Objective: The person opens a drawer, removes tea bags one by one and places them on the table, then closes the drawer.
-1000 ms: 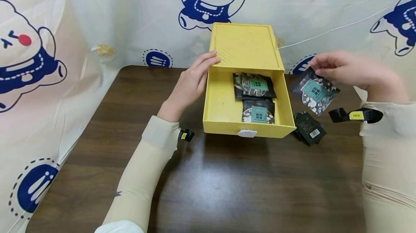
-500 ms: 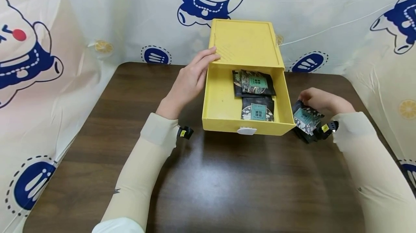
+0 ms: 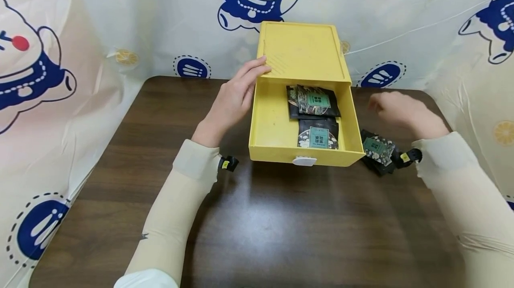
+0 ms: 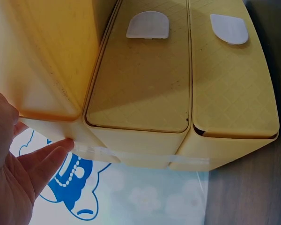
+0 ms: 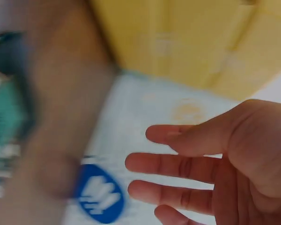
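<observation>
A yellow drawer unit (image 3: 303, 51) stands at the back of the table, its top drawer (image 3: 271, 131) pulled out. Black sachets (image 3: 319, 137) with teal labels lie along the drawer's right side. My left hand (image 3: 230, 100) rests with extended fingers on the unit's left upper edge; in the left wrist view, its fingertips (image 4: 68, 144) touch the yellow casing. To the right of the drawer, a small pile of similar sachets (image 3: 377, 147) lies on the table. Above and behind this pile my right hand (image 3: 405, 111) holds nothing, its fingers (image 5: 173, 166) spread in the right wrist view.
Two closed drawers (image 4: 140, 84) with white tabs sit below the pulled-out one. The dark wooden table (image 3: 257, 225) extends in front. A white printed curtain (image 3: 180, 11) hangs behind and along both sides.
My right hand has brought a sachet down onto the pile beside the drawer, let it go and drawn back up. My left hand stays on the drawer unit.
</observation>
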A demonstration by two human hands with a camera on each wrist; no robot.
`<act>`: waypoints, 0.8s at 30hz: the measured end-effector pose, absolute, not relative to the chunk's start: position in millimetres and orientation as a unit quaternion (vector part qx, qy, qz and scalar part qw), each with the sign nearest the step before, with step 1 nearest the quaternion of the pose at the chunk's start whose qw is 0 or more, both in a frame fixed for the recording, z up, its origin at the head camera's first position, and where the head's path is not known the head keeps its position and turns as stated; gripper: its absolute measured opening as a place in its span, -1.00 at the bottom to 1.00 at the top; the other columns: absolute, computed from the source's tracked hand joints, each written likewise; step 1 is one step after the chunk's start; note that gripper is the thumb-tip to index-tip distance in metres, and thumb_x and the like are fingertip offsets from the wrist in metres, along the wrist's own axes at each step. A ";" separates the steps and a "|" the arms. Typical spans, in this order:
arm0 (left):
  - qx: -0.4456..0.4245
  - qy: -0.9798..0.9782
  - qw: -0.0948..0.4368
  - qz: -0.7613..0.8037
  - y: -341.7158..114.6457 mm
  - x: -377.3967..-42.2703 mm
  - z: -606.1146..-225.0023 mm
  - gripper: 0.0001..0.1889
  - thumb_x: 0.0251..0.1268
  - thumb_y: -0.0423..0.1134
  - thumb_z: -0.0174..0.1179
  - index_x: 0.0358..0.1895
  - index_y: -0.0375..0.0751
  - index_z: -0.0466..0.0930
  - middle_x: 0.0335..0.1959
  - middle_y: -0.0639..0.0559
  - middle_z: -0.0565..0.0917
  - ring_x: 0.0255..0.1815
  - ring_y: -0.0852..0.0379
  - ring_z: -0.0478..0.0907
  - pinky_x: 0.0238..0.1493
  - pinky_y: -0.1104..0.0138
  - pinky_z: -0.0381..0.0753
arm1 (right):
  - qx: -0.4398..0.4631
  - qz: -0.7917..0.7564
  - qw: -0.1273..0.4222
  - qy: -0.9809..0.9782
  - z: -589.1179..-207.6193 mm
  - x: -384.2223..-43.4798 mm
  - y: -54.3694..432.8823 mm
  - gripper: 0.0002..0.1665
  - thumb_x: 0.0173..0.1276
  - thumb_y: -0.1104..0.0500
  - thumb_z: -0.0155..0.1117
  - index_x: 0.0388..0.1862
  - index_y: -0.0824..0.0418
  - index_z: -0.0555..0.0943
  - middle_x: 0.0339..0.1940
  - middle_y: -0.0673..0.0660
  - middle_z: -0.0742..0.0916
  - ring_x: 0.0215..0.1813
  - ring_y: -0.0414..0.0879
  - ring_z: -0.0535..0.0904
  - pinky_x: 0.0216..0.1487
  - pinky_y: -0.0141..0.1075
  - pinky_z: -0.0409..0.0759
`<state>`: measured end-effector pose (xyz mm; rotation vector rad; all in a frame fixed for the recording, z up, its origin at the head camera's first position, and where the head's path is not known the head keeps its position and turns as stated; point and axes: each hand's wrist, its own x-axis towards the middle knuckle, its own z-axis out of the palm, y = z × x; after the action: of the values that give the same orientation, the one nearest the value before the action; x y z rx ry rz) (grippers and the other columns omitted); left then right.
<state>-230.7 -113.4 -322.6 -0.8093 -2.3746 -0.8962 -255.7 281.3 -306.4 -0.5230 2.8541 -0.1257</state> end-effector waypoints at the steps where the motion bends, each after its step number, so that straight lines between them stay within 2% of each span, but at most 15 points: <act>1: -0.295 -0.866 0.239 -0.326 -113.7 -230.8 -322.4 -0.60 0.57 -0.36 -0.10 0.36 -0.09 0.47 0.50 0.08 0.36 0.50 0.16 0.31 0.28 0.25 0.56 | -0.195 -0.042 0.101 0.975 -296.4 -256.0 277.8 -0.55 0.39 0.35 -0.19 0.14 0.34 0.55 0.10 0.42 0.66 0.12 0.37 0.57 0.01 0.24 0.56; 4: -0.293 -0.866 0.242 -0.326 -114.2 -230.9 -321.5 -0.60 0.57 -0.35 -0.10 0.35 -0.09 0.47 0.50 0.10 0.36 0.51 0.19 0.30 0.28 0.26 0.56 | -0.240 -0.051 0.033 0.969 -269.2 -254.6 266.5 -0.65 0.41 0.37 -0.13 0.01 0.41 0.58 -0.05 0.44 0.70 -0.03 0.32 0.63 -0.03 0.17 0.57; 8: -0.292 -0.866 0.240 -0.328 -114.8 -230.6 -321.6 -0.61 0.57 -0.35 -0.10 0.35 -0.09 0.47 0.50 0.10 0.35 0.51 0.19 0.30 0.28 0.27 0.56 | -0.271 -0.050 -0.042 0.960 -239.0 -246.3 249.1 -0.76 0.43 0.37 -0.01 -0.07 0.40 0.60 -0.20 0.40 0.73 -0.29 0.17 0.62 -0.26 0.03 0.56; 10: -0.292 -0.866 0.239 -0.328 -114.7 -230.2 -321.6 -0.60 0.57 -0.36 -0.10 0.35 -0.09 0.47 0.50 0.10 0.35 0.51 0.19 0.29 0.29 0.27 0.55 | -0.282 -0.042 -0.059 0.957 -225.4 -239.4 238.8 -0.77 0.46 0.33 0.02 -0.06 0.37 0.60 -0.19 0.38 0.73 -0.33 0.09 0.59 -0.30 -0.04 0.53; 13: -0.292 -0.867 0.237 -0.328 -114.2 -230.4 -322.0 -0.60 0.57 -0.36 -0.11 0.35 -0.09 0.47 0.51 0.10 0.35 0.51 0.19 0.29 0.29 0.26 0.55 | -0.297 -0.037 -0.065 0.952 -207.6 -226.6 220.9 -0.75 0.51 0.27 0.02 0.00 0.33 0.60 -0.12 0.35 0.73 -0.32 0.06 0.59 -0.27 -0.03 0.56; 16: -0.293 -0.866 0.236 -0.329 -113.5 -230.7 -322.3 -0.60 0.57 -0.36 -0.11 0.35 -0.09 0.47 0.51 0.09 0.35 0.51 0.18 0.29 0.28 0.25 0.56 | -0.320 -0.036 -0.066 0.944 -194.7 -214.1 199.7 -0.72 0.53 0.23 0.03 0.03 0.31 0.63 -0.10 0.31 0.75 -0.28 0.05 0.63 -0.21 0.01 0.60; 19: -0.294 -0.866 0.234 -0.330 -113.3 -231.0 -323.0 -0.60 0.57 -0.36 -0.12 0.35 -0.09 0.47 0.50 0.09 0.35 0.51 0.18 0.29 0.30 0.26 0.54 | -0.354 -0.040 -0.044 0.933 -187.7 -208.4 176.9 -0.71 0.53 0.19 0.08 0.02 0.29 0.68 -0.15 0.24 0.77 -0.30 -0.01 0.61 -0.22 -0.07 0.59; 22: -0.294 -0.866 0.233 -0.330 -113.1 -231.1 -323.1 -0.60 0.57 -0.36 -0.11 0.35 -0.09 0.47 0.50 0.09 0.35 0.51 0.18 0.29 0.31 0.26 0.53 | -0.386 -0.036 0.015 0.922 -183.4 -207.2 155.3 -0.71 0.53 0.14 0.10 -0.01 0.24 0.71 -0.25 0.14 0.76 -0.32 -0.09 0.54 -0.25 -0.18 0.50; 24: -0.294 -0.866 0.232 -0.330 -113.1 -230.9 -322.9 -0.60 0.57 -0.36 -0.11 0.35 -0.08 0.47 0.50 0.10 0.35 0.51 0.18 0.30 0.31 0.26 0.53 | -0.400 -0.024 0.078 0.913 -182.4 -208.0 142.0 -0.66 0.55 0.10 0.08 0.06 0.24 0.69 -0.24 0.11 0.75 -0.30 -0.08 0.53 -0.21 -0.17 0.50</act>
<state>-230.9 -113.1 -322.9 -0.8089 -2.3804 -0.9068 -208.0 142.0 -182.4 -1.1975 2.7329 -0.0708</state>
